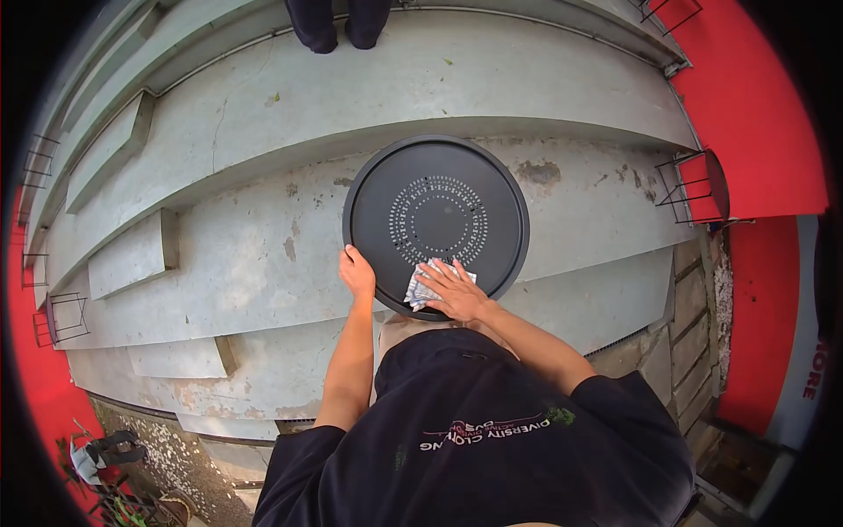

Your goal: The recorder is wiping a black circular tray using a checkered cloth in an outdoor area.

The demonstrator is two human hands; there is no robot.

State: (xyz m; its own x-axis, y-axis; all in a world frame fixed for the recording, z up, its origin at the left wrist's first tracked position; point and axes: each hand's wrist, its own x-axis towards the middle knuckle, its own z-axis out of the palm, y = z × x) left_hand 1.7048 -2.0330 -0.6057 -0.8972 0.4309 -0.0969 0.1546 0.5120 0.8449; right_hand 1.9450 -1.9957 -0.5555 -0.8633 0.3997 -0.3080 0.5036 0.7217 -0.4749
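A round dark grey tray [438, 158] with a raised rim lies before me, at about lap level. Its centre carries rings of small holes or pale dots; I cannot tell which. My left hand [357, 272] grips the rim at the near left, thumb on top and the fingers mostly hidden. Spread over a folded checked cloth [419, 293], my right hand [458, 291] presses it flat on the near part of the tray.
Wide concrete steps [250, 217] surround me, with worn paint and raised blocks [128, 253] at the left. Another person's legs [336, 26] stand on the step ahead. Wire-legged stands [695, 188] line the red side walls. At lower left, a person [99, 454] is near pebbled ground.
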